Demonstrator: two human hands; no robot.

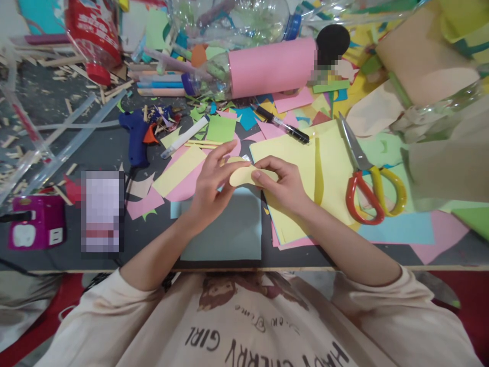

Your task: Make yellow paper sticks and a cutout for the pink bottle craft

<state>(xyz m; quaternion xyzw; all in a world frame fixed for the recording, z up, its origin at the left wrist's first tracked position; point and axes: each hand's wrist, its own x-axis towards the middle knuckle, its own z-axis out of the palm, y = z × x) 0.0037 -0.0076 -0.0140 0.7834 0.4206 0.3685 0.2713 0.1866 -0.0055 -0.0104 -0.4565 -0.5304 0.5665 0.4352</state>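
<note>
A pale yellow curved paper cut-out (pixel 241 176) is held up between my two hands over the desk. My right hand (pixel 281 182) pinches it, thumb on the near face and fingers behind. At the other end, my left hand (pixel 216 179) grips the paper's edge between thumb and fingers, one finger raised away from it. Underneath lie dark grey-green sheets (pixel 221 229). Right beside them is a stack of yellow paper (pixel 290 204) with pink and blue edges showing below. Big scissors (pixel 364 178) with red and yellow handles lie spread on the paper.
Beyond my hands are a white marker (pixel 185 136), a black pen (pixel 282 125), a blue glue gun (pixel 135 137) and a pink-wrapped bottle (pixel 273 66). To the left lie a blurred-out phone (pixel 102 211) and a purple box (pixel 37 223). Paper scraps cover much of the desk.
</note>
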